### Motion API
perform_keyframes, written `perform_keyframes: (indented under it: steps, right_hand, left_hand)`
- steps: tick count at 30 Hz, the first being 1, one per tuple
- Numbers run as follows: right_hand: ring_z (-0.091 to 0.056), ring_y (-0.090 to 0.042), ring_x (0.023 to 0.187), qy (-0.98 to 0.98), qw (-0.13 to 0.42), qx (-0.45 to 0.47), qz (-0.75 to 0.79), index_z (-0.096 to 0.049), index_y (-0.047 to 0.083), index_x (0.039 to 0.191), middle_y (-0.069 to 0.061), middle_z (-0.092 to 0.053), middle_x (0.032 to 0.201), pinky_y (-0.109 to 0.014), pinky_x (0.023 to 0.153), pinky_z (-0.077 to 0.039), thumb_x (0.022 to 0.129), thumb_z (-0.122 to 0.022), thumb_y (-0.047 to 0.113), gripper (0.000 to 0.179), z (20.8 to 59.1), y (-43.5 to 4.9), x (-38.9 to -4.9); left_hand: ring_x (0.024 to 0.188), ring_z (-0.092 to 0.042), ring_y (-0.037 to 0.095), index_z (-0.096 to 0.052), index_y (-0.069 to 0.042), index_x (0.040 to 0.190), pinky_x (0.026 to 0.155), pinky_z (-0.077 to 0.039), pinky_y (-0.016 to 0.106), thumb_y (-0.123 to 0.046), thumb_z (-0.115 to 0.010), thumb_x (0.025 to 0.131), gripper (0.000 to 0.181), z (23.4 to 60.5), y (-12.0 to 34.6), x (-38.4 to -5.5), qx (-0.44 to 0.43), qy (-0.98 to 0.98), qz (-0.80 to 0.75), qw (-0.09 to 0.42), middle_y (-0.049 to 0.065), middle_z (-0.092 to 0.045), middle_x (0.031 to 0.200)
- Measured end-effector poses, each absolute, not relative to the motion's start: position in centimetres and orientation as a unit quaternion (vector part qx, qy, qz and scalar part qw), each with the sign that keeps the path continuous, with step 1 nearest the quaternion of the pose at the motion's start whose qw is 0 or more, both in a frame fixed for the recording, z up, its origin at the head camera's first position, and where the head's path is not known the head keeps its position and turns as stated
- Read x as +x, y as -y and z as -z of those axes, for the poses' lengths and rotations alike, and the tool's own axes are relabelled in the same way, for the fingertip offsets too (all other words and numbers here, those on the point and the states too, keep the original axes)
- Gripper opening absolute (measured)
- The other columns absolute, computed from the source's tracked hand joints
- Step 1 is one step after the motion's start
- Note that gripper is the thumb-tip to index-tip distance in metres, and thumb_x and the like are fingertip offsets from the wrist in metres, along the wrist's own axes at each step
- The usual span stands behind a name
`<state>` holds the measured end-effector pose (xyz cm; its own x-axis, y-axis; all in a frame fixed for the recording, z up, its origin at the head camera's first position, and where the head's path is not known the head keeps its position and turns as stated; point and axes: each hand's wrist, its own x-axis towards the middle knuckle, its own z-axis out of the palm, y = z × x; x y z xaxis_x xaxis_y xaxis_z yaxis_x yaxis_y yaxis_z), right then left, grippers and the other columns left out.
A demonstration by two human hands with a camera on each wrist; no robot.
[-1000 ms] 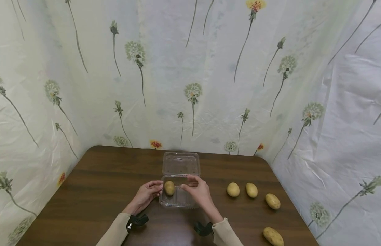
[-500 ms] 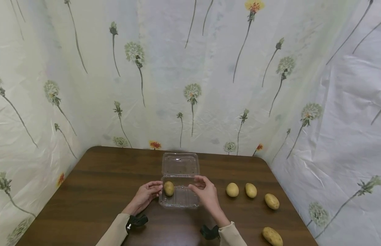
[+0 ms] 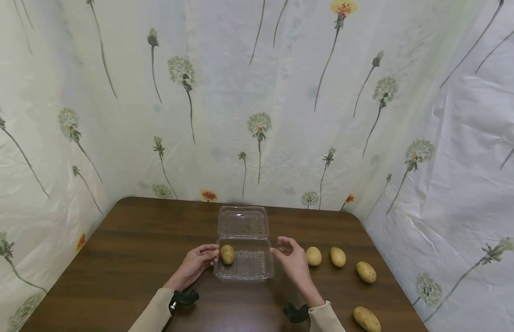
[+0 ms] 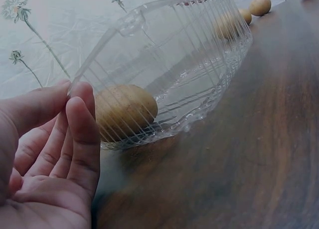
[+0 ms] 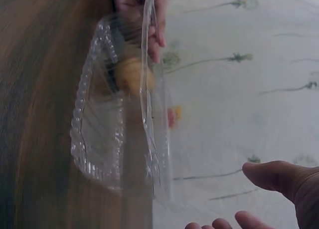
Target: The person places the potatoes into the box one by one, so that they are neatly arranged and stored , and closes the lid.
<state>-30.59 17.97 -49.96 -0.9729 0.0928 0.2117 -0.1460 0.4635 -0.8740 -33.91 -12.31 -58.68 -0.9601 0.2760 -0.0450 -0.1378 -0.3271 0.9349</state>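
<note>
A hinged clear plastic container lies on the table with its lid tipped back. One potato sits at the left end of its base. My left hand pinches the container's left rim between thumb and fingertips, as the left wrist view shows close up. Just past the right rim is my right hand, its thumb and fingers apart with nothing between them. Beside it on the table lies another potato, partly behind the hand.
Farther right on the brown wooden table lie a second potato and a third potato. Near the front right is one more potato. A floral curtain hangs behind the table and along both sides.
My right hand has moved right, from above the container's base to outside its right rim. The left hand keeps its hold; the potato in the container stays where it was.
</note>
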Motion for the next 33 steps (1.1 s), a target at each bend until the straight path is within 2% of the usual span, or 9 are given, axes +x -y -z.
perform_keyframes:
  steps: [9,16,27,33]
  right_hand:
    - [-0.063,-0.029,0.107,0.847,0.114,-0.004,-0.519,-0.061,0.008,0.122,-0.015,-0.064,0.122,-0.037,0.09,-0.052,0.084,-0.076,0.025,0.044,50.1,-20.0,-30.8]
    - [-0.064,-0.03,0.108,0.856,0.126,-0.023,-0.501,-0.061,0.009,0.123,-0.014,-0.065,0.122,-0.041,0.089,-0.053,0.084,-0.076,0.031,0.047,49.7,-21.9,-31.0]
    - [-0.062,-0.031,0.111,0.851,0.122,-0.039,-0.509,-0.06,0.01,0.125,-0.016,-0.063,0.125,-0.037,0.086,-0.054,0.084,-0.075,0.037,0.051,48.9,-23.7,-31.1]
    - [-0.06,-0.029,0.113,0.846,0.12,-0.046,-0.517,-0.058,0.01,0.126,-0.015,-0.061,0.127,-0.036,0.091,-0.051,0.084,-0.074,0.04,0.054,48.3,-24.5,-31.2]
  left_hand:
    - [0.079,-0.064,0.006,-0.051,0.008,0.127,0.07,-0.052,0.02,-0.011,-0.062,0.095,0.039,58.7,12.4,-34.0,0.051,-0.569,-0.81,0.131,-0.002,-0.069,0.093]
    - [0.08,-0.063,0.006,-0.051,0.007,0.127,0.069,-0.052,0.02,-0.011,-0.061,0.095,0.038,58.7,12.4,-33.9,0.05,-0.564,-0.814,0.134,-0.002,-0.068,0.094]
    - [0.079,-0.064,0.006,-0.053,0.007,0.126,0.07,-0.052,0.02,-0.011,-0.062,0.094,0.037,58.6,12.4,-33.8,0.047,-0.558,-0.818,0.134,-0.002,-0.069,0.095]
    - [0.079,-0.064,0.007,-0.052,0.008,0.126,0.069,-0.052,0.019,-0.011,-0.062,0.094,0.039,58.8,12.3,-34.0,0.056,-0.555,-0.82,0.132,-0.002,-0.069,0.093]
